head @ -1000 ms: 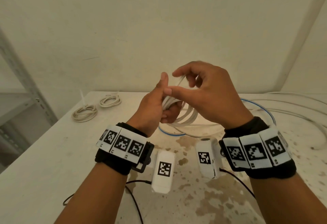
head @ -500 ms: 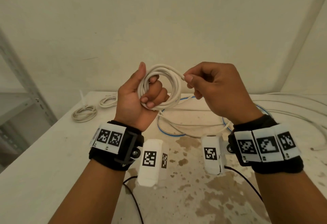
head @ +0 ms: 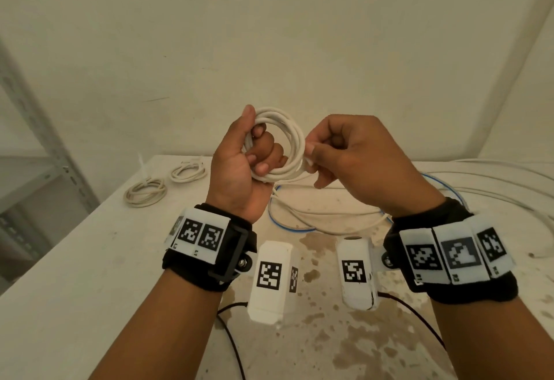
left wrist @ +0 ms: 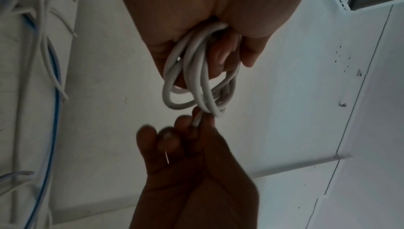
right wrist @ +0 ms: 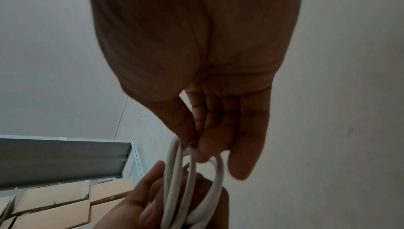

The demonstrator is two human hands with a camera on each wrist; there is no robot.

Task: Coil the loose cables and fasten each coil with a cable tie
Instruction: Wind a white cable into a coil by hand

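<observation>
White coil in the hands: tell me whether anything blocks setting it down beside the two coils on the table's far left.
Nothing visible does. The white coil is held above the table, and the surface before the two coils shows bare.

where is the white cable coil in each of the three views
Head: the cable coil sits upper middle, gripped by the left hand.
Left wrist: the coil hangs just above centre, below the palm.
Right wrist: the coil is at bottom centre, partly cut off by the edge.
Shared landmark: the right hand pinching the cable where it meets the coil, seen in all three.
</observation>
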